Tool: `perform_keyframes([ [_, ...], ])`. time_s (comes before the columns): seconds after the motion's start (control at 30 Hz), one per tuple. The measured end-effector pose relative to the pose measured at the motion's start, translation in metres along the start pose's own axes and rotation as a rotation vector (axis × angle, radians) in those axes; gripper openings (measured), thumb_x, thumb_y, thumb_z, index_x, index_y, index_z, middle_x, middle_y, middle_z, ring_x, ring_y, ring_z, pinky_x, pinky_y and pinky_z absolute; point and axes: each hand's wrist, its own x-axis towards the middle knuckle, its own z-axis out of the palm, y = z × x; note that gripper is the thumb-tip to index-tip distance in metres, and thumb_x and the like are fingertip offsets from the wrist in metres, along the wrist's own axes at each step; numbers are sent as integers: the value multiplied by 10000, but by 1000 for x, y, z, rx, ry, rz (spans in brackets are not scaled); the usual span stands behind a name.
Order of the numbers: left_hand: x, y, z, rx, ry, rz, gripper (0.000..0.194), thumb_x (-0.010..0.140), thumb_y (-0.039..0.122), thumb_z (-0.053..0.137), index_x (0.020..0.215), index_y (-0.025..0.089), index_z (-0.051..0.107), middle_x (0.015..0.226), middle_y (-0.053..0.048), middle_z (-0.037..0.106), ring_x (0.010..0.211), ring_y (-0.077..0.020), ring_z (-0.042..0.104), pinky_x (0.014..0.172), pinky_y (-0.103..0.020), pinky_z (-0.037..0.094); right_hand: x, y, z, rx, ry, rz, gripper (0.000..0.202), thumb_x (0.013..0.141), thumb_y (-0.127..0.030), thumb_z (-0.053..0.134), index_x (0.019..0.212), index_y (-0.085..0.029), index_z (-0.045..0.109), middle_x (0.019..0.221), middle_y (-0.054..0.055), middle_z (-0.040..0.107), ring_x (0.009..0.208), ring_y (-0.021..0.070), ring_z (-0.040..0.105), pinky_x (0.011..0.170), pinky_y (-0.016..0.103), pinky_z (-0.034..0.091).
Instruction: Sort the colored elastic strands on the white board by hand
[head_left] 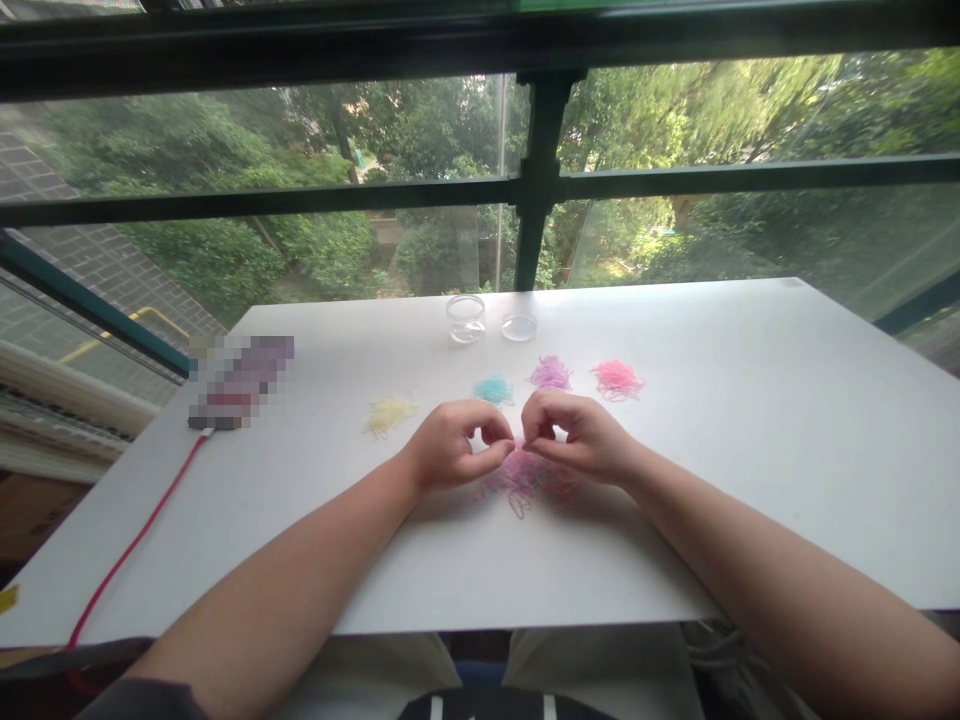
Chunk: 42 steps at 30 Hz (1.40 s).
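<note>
My left hand [461, 443] and my right hand [577, 432] are close together above a mixed pile of small rubber bands [520, 480], mostly pink with some bluish ones. Each hand pinches thumb against index finger, the fingertips almost meeting. Anything between them is too small to make out against the pile. Beyond my hands lie sorted heaps of bands: a yellow heap [390, 413] to the left, a blue heap [493, 388], a purple heap [550, 373] and a bright pink heap [617, 379] to the right.
A clear round jar [466, 322] stands at the back of the white table [750, 400], with its clear lid [519, 327] lying beside it. On the left, a pixelated device [244, 385] connects to a red cable [142, 535] that runs over the front edge. Windows rise behind the table.
</note>
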Motion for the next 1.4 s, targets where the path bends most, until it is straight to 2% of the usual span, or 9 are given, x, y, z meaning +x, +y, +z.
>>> perform_keyframes([
  [0.3,0,0,-1,-1,-40,-3,83,742,159,531,708,154,607,640,4,600,601,-86,527,586,-216,388,0,0,0,-5,-22,11,102,687,-56,519,675,-156,525,698,7,514,582,81,460,541,220,396],
  [0.73,0,-2,1,-3,-96,36,77,716,146,530,721,162,604,632,8,607,598,-89,520,598,-220,395,0,-2,2,-34,-21,30,105,698,-65,502,672,-164,478,660,-11,478,581,81,439,536,216,376],
  [1.17,1,-1,-2,42,-39,46,86,736,169,519,696,159,594,642,-4,581,620,-94,513,616,-219,404,-1,-1,-8,-45,-50,-4,80,700,-86,549,675,-162,553,711,18,544,606,99,492,574,240,427],
  [1.4,1,-9,-13,79,25,8,73,706,137,512,659,150,567,634,-2,569,607,-92,504,603,-216,404,0,5,-25,-71,-43,26,39,730,-150,576,694,-163,565,698,24,551,625,114,496,585,254,425],
])
